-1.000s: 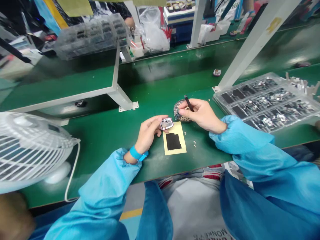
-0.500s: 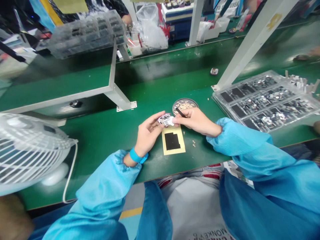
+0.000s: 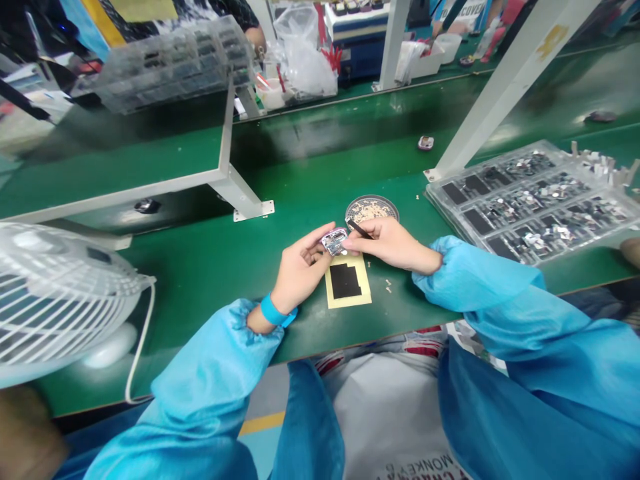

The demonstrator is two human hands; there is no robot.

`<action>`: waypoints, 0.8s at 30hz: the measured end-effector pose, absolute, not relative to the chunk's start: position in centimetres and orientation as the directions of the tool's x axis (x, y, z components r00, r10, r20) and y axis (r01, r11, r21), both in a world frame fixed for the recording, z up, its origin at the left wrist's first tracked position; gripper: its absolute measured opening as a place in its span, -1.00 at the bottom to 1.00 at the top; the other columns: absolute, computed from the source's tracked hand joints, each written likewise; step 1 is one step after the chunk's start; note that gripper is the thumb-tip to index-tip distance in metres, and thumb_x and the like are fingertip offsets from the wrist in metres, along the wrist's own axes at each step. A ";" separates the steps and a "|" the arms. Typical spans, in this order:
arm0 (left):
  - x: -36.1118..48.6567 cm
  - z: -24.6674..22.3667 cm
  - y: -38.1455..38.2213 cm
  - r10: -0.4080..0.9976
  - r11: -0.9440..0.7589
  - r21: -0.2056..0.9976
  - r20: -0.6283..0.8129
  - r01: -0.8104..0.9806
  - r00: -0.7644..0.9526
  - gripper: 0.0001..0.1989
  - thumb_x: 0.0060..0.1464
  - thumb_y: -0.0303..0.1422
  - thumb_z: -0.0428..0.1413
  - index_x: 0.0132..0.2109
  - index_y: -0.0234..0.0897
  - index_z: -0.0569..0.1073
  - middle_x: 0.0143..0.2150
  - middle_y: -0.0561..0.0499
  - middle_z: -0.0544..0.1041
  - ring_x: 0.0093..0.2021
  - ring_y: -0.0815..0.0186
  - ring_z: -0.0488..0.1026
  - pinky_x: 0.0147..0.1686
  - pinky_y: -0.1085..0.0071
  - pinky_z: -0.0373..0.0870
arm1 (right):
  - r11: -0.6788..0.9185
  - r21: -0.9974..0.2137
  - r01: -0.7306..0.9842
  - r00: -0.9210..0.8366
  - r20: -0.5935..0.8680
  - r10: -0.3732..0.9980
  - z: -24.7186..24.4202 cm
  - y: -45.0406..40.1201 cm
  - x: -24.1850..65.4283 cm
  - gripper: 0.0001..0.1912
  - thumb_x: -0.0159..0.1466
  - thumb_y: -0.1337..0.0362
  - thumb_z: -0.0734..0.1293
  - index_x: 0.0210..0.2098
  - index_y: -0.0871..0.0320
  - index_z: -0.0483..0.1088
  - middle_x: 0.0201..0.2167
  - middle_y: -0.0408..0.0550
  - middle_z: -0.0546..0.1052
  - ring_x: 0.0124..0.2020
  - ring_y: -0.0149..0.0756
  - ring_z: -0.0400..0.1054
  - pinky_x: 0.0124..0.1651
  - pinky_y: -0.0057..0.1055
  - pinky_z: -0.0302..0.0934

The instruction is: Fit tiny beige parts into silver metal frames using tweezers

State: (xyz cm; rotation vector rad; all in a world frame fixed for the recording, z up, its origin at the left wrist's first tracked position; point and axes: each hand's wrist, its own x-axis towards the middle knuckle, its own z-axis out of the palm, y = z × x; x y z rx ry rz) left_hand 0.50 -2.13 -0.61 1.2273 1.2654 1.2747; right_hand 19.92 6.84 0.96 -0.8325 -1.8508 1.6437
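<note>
Far left, a white desk fan (image 3: 50, 293) stands beside our left hand (image 3: 303, 270), which pinches a small metal electronic part (image 3: 334, 241) whose detail is hard to make out behind the fingers. Just below that part lies a yellow sheet (image 3: 365, 293) with a black pad (image 3: 345, 281). Our right hand (image 3: 390, 245), now beside the part rather than over the round dish (image 3: 371, 210), grips a black pen-like tool (image 3: 357, 228). Further right sits a plastic tray (image 3: 480, 163) of parts.

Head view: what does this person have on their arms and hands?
Both arms wear loose, shiny light-blue sleeves, the left sleeve and the right sleeve, gathered at elastic cuffs. The left hand and right hand are bare, without gloves. A bright blue wrist strap circles the left wrist.
</note>
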 end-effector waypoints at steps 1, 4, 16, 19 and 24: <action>0.6 -0.6 -2.2 0.997 -0.038 0.999 0.040 0.039 -0.063 -0.41 0.09 -0.37 0.29 0.28 -0.30 0.47 0.16 -0.19 0.59 0.09 0.12 0.58 0.07 0.24 0.55 | 0.073 -0.991 0.108 -0.674 -0.019 0.739 1.0 6.9 19.9 -0.65 0.14 -0.01 0.54 -0.43 0.17 0.58 -0.44 -0.12 0.62 -0.40 -0.37 0.42 -0.26 -0.40 0.29; 0.6 -0.5 -2.4 0.998 -0.031 0.998 0.034 0.063 -0.054 -0.41 0.11 -0.34 0.29 0.29 -0.27 0.46 0.15 -0.17 0.59 0.07 0.11 0.58 0.08 0.19 0.55 | 0.070 -0.989 0.126 -0.663 -0.032 0.748 1.1 7.0 20.1 -0.65 0.15 -0.02 0.53 -0.45 0.16 0.58 -0.45 -0.12 0.62 -0.40 -0.39 0.41 -0.26 -0.41 0.26; 0.3 -0.7 -2.6 0.967 -0.173 0.901 0.233 0.399 -0.105 -0.52 0.14 -0.28 0.30 0.22 -0.10 0.56 0.04 -0.02 0.65 -0.39 0.39 0.42 -0.34 0.39 0.44 | 0.001 -0.992 0.128 -0.625 -0.080 0.776 0.4 6.7 19.7 -0.63 0.14 -0.02 0.53 -0.42 0.21 0.58 -0.46 -0.13 0.59 -0.45 -0.42 0.34 -0.36 -0.45 0.14; 0.3 -0.7 -2.6 0.945 -0.231 0.845 0.312 0.483 -0.094 -0.55 0.14 -0.31 0.31 0.18 -0.10 0.58 0.03 -0.03 0.66 -0.34 0.37 0.46 -0.31 0.39 0.46 | 0.032 -0.992 0.125 -0.624 -0.054 0.780 0.0 6.7 19.7 -0.61 0.15 -0.04 0.52 -0.42 0.21 0.56 -0.47 -0.13 0.57 -0.44 -0.41 0.35 -0.35 -0.44 0.17; 0.2 -0.9 -2.4 0.976 -0.140 0.951 0.180 0.276 -0.125 -0.50 0.10 -0.29 0.35 0.20 -0.13 0.57 0.05 -0.05 0.66 -0.19 0.27 0.60 -0.15 0.30 0.59 | 0.053 -0.998 0.030 -0.575 0.026 0.818 -0.5 6.6 19.5 -0.60 0.06 0.04 0.59 -0.30 0.18 0.50 -0.36 -0.11 0.58 -0.30 -0.32 0.45 -0.16 -0.35 0.33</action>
